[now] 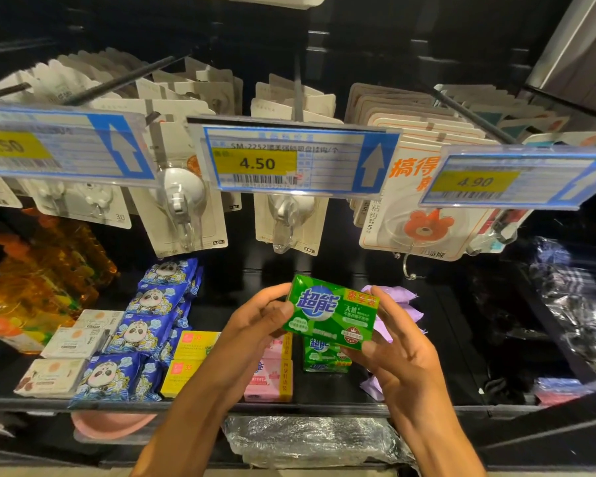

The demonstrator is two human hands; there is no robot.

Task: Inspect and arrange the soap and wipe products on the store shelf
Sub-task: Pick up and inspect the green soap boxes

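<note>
Just below the centre of the frame, both hands hold a green soap pack (331, 311) tilted, label up, above the black shelf (324, 394). The left hand (255, 325) curls its fingers round the pack's left end. The right hand (398, 342) pinches the right end, thumb on top and fingers spread beneath. Both forearms rise from the bottom edge. More green soap packs (324, 356) lie stacked directly beneath.

Green soap (331, 313) between left hand (255, 325), right hand (399, 349)

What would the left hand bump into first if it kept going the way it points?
The green soap pack, which the left hand grips; past that, probably the dark shelf back, but depth is unclear.
</note>
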